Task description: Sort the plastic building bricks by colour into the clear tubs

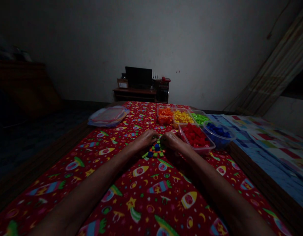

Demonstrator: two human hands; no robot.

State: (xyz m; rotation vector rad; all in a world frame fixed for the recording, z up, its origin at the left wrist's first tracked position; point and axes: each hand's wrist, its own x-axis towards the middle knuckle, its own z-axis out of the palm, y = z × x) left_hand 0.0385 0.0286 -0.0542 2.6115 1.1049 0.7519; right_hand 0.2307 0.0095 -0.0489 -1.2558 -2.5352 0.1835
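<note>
A small cluster of plastic building blocks (157,148), green, blue and orange, lies on the red patterned cloth in front of me. My left hand (149,137) curls its fingers in on the far left part of this cluster. From the other side my right hand (170,140) does the same, its fingertips close to those of the left. Both hands look closed on the far end of the blocks; the exact pieces between the fingers are hidden. Nearest to my right hand stands a clear tub of red blocks (195,135).
Beyond it are tubs of orange blocks (165,114), yellow blocks (183,116) and green blocks (199,118). A round tub holds blue blocks (217,130). Stacked plastic lids (109,116) lie at the far left. A monitor (139,77) stands by the wall.
</note>
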